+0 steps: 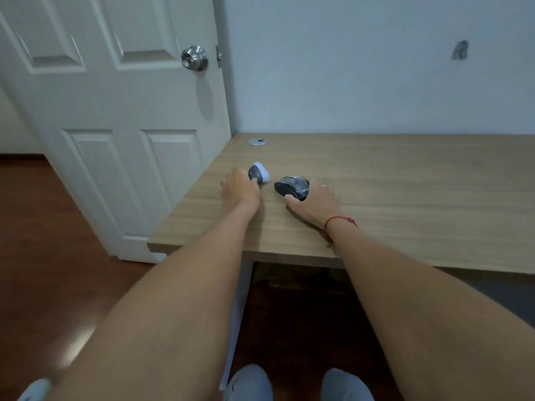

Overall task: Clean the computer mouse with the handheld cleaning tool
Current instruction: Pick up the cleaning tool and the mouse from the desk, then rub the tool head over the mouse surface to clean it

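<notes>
A dark grey computer mouse (291, 185) lies on the wooden desk (405, 198), near its left part. My right hand (315, 202) rests on the desk just right of the mouse, thumb and fingers closed around its near side. The handheld cleaning tool (258, 175), dark grey with a pale blue-white end, sits a short way left of the mouse. My left hand (240, 189) grips the tool from its left, thumb on the dark body. Tool and mouse are apart.
A round grey cable grommet (257, 141) sits in the desk's far left corner. A white panelled door (115, 111) with a metal knob (194, 58) stands left of the desk. The desk's front edge (260, 254) is near my arms; my knees are below it.
</notes>
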Tool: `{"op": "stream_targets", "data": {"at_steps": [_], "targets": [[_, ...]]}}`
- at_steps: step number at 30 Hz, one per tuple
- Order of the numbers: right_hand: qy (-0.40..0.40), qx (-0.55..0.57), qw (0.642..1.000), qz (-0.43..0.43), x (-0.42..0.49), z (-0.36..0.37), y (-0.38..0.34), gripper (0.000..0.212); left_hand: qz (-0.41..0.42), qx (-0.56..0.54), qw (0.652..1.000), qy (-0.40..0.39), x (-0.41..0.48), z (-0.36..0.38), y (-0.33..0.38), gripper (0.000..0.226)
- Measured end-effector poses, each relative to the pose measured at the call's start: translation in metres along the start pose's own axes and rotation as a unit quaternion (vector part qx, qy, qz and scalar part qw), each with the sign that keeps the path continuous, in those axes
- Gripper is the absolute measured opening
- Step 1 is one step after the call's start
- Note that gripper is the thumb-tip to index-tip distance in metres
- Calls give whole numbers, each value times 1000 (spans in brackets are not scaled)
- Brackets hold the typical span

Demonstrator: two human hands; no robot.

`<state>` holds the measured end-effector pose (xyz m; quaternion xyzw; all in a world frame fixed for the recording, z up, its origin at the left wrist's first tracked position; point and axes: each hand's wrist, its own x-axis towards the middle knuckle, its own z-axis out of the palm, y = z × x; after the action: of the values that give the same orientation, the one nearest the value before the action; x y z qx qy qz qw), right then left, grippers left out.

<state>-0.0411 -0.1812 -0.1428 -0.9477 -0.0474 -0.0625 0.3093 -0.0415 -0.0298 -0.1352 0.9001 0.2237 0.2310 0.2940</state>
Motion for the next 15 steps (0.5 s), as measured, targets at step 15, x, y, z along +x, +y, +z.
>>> {"op": "stream_targets", "data": {"at_steps": [15], "targets": [[15, -22, 999, -39, 12, 5, 4, 62, 142, -310, 933, 113, -17, 10, 20, 22]]}}
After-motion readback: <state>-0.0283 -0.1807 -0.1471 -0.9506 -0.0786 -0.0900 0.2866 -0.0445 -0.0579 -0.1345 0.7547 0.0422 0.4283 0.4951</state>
